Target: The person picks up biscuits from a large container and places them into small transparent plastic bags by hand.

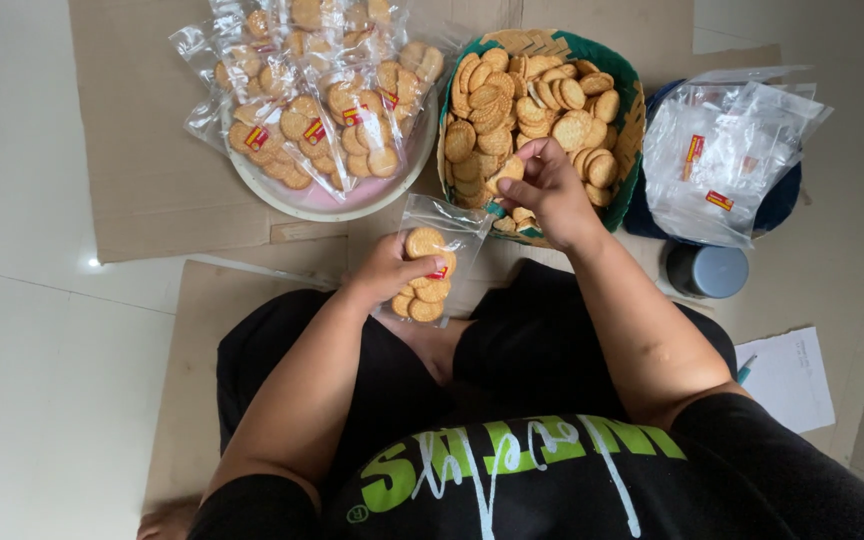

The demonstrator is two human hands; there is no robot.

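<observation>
My left hand [384,268] grips a small clear plastic bag [432,262] partly filled with round golden biscuits, held open just above my lap. My right hand [544,188] reaches into a woven green and tan basket [628,88] heaped with loose biscuits, and its fingers pinch one biscuit [508,172] at the basket's near edge, close to the bag's mouth.
A pale round tray [297,200] at the upper left holds several sealed biscuit bags. A pile of empty clear bags [727,150] lies on a dark blue dish at the right. A grey lid-like round object [708,270] and a sheet of paper [790,378] sit nearby. Cardboard [152,150] covers the floor.
</observation>
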